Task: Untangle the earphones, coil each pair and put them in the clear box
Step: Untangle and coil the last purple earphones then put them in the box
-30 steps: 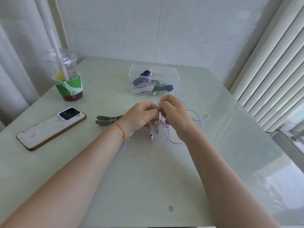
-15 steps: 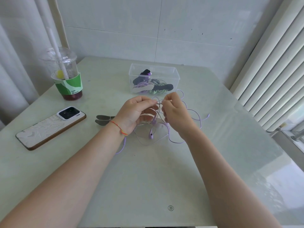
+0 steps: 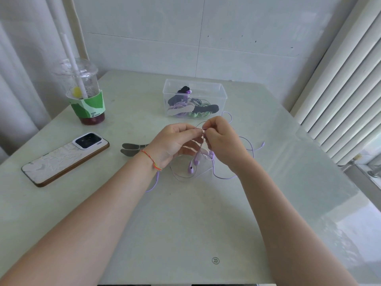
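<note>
Both grips pinch purple earphone cable (image 3: 224, 176): left hand (image 3: 175, 144), right hand (image 3: 221, 139). Risk: pulling apart tightens the knot; dangling buds (image 3: 192, 166) could re-snag.

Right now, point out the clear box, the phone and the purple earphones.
clear box (image 3: 223, 93): head view, right rim.
phone (image 3: 61, 159): head view, middle of its back.
purple earphones (image 3: 191, 169): head view, one hanging earbud.
</note>
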